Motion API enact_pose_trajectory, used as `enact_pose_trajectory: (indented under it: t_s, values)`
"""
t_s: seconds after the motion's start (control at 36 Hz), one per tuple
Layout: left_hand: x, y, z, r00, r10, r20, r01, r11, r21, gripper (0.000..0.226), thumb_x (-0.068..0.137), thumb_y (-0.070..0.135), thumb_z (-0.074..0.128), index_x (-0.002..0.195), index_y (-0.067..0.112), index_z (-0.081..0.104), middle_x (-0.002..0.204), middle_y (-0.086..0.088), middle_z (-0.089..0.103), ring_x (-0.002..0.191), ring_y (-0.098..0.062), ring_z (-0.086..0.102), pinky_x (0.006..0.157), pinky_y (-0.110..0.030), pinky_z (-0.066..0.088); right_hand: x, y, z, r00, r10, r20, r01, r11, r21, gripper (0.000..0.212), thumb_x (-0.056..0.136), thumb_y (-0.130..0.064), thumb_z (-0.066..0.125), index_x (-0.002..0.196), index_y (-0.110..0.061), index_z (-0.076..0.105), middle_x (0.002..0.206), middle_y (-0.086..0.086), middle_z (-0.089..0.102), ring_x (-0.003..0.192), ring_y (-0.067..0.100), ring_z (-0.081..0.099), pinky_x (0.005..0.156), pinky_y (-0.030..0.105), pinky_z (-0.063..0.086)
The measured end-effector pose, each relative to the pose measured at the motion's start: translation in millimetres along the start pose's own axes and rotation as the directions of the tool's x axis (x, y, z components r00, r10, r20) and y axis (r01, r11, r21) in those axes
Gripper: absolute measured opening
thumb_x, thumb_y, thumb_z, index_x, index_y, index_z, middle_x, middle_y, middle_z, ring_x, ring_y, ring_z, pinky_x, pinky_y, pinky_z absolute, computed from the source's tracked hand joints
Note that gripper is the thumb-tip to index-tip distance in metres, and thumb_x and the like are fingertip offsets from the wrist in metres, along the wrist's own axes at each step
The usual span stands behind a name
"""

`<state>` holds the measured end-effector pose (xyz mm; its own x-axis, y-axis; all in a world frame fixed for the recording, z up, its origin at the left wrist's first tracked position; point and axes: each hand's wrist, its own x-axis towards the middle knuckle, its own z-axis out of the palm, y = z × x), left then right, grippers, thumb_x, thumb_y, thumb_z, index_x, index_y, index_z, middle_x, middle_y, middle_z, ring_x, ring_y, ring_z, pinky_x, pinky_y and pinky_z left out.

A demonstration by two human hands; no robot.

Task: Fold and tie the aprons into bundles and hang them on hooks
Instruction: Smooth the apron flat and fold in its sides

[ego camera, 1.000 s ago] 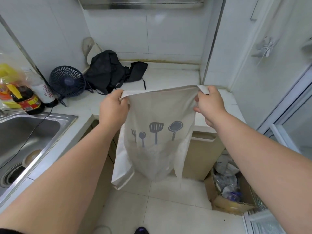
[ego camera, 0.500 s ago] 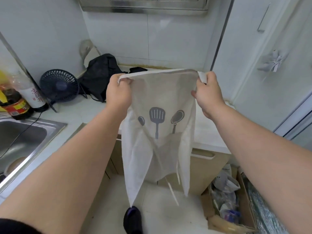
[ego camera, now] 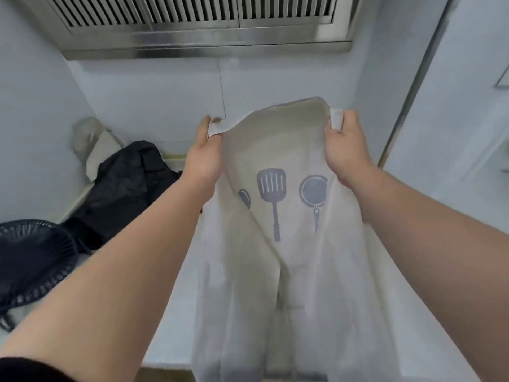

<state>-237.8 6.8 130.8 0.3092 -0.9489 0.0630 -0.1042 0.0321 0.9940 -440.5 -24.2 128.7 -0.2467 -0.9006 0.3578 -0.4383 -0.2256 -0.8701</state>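
Above the counter (ego camera: 180, 312), held up in both hands: a beige apron (ego camera: 292, 271). Hangs from its top edge, arched upward between the two hands, and falls in long soft folds in front of the counter, down to the bottom of the view. Carries three grey prints on the chest part: a spoon (ego camera: 244, 198), half hidden in a fold, a spatula (ego camera: 271, 188) and a pan (ego camera: 314, 193).

With the left hand (ego camera: 205, 158), grips the top left corner of the apron, fingers curled tight around the cloth, a small white bit of hem sticking out above them. With the right hand (ego camera: 345, 150), pinches the top right corner, thumb and fingers pressed together on a white piece of hem or strap; cannot tell which of the two. Both forearms bare, stretched forward over the counter.

On the counter, to the left of the left arm: a black cloth (ego camera: 129, 186), lying in a crumpled heap. Behind it, at the back of the counter against the wall, a pale thing (ego camera: 91, 142), too blurred to name. At the near left end of the counter, a dark round fan (ego camera: 30, 260), only partly in view. High above the counter, a steel hood (ego camera: 198, 28) with a slatted grille.
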Motion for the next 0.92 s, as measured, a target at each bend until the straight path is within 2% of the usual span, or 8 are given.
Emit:
enact_pose_trajectory:
  t_s: [0.11, 0.17, 0.25, 0.36, 0.5, 0.64, 0.81, 0.92]
  values:
    - [73.2, -1.0, 3.2, 0.995, 0.065, 0.080, -0.065, 0.998, -0.003, 0.064, 0.099, 0.027, 0.045, 0.152, 0.036, 0.011, 0.149, 0.010, 0.037, 0.131, -0.010, 0.042, 0.112, -0.032, 0.034, 52.4, 1.6, 32.2, 0.997, -0.021, -0.072, 0.023, 0.999, 0.031, 0.015, 0.097, -0.019, 0.044, 0.083, -0.021, 0.038, 0.083, -0.002, 0.046, 0.070, 0.010, 0.042, 0.060, 0.020, 0.036]
    - [104.1, -14.6, 4.8, 0.981, 0.054, 0.184, -0.063, 0.997, 0.047, 0.085, 0.098, 0.031, 0.051, 0.150, 0.031, -0.016, 0.152, 0.012, 0.031, 0.131, -0.004, 0.039, 0.111, -0.028, 0.030, 71.7, 13.7, 49.1, 0.999, 0.044, 0.015, -0.044, 0.999, 0.004, 0.012, 0.095, -0.021, 0.052, 0.106, -0.021, 0.046, 0.100, 0.002, 0.054, 0.086, 0.013, 0.052, 0.078, 0.025, 0.043]
    - [123.3, -52.0, 2.2, 0.947, -0.123, 0.296, 0.026, 0.950, 0.310, 0.105, 0.093, 0.028, 0.061, 0.145, 0.025, -0.030, 0.150, 0.012, 0.027, 0.132, -0.007, 0.037, 0.099, -0.021, 0.031, 78.2, 43.4, 66.2, 0.920, 0.311, 0.238, -0.239, 0.928, -0.286, 0.084, 0.090, -0.015, 0.060, 0.150, -0.005, 0.002, 0.139, 0.011, 0.041, 0.125, 0.025, 0.045, 0.102, 0.032, 0.038]
    - [129.7, -112.4, 1.0, 0.907, -0.209, 0.366, -0.102, 0.733, 0.673, 0.080, 0.092, 0.031, 0.059, 0.154, 0.017, 0.010, 0.158, -0.009, 0.019, 0.142, -0.024, 0.026, 0.109, -0.030, 0.029, 63.2, 84.8, 82.0, 0.873, 0.443, 0.205, -0.298, 0.817, -0.494, 0.086, 0.085, -0.017, 0.062, 0.150, -0.008, 0.008, 0.132, 0.013, 0.044, 0.125, 0.034, 0.045, 0.099, 0.037, 0.042]
    - [109.4, -160.7, 5.0, 0.842, -0.270, 0.467, -0.166, 0.695, 0.700, 0.049, 0.096, 0.019, 0.053, 0.144, 0.022, 0.041, 0.152, 0.002, 0.036, 0.138, -0.015, 0.035, 0.100, -0.015, 0.026, 32.6, 114.6, 104.5, 0.789, 0.480, 0.384, -0.221, 0.804, -0.552, 0.053, 0.091, -0.014, 0.055, 0.142, -0.011, 0.039, 0.144, 0.012, 0.042, 0.131, 0.026, 0.042, 0.102, 0.027, 0.034]
    - [88.6, -195.0, 7.1, 0.824, -0.271, 0.497, -0.304, 0.530, 0.792, 0.050, 0.093, 0.010, 0.047, 0.141, 0.023, 0.047, 0.143, -0.005, 0.045, 0.129, -0.027, 0.043, 0.105, -0.039, 0.038, 9.2, 145.2, 120.3, 0.710, 0.523, 0.471, -0.183, 0.784, -0.594, 0.041, 0.091, -0.016, 0.056, 0.132, -0.013, 0.052, 0.134, 0.008, 0.052, 0.122, 0.024, 0.050, 0.096, 0.024, 0.037]
    - [60.2, -223.9, 20.8, 0.685, -0.406, 0.605, -0.439, 0.432, 0.788, 0.054, 0.093, 0.014, 0.049, 0.144, 0.029, 0.040, 0.151, -0.006, 0.029, 0.136, -0.030, 0.026, 0.110, -0.037, 0.030, -20.9, 166.6, 133.3, 0.585, 0.583, 0.564, -0.171, 0.769, -0.616, 0.051, 0.085, -0.025, 0.068, 0.132, -0.016, 0.052, 0.131, 0.008, 0.053, 0.118, 0.023, 0.053, 0.093, 0.025, 0.039]
    - [54.4, -234.1, 19.4, 0.734, -0.359, 0.577, -0.463, 0.357, 0.811, 0.039, 0.091, 0.014, 0.052, 0.129, 0.025, 0.053, 0.137, -0.003, 0.038, 0.125, -0.024, 0.033, 0.098, -0.031, 0.035, -37.8, 173.4, 138.0, 0.537, 0.586, 0.607, -0.113, 0.763, -0.637, 0.056, 0.084, -0.032, 0.069, 0.134, -0.018, 0.049, 0.134, 0.005, 0.051, 0.122, 0.020, 0.050, 0.096, 0.022, 0.036]
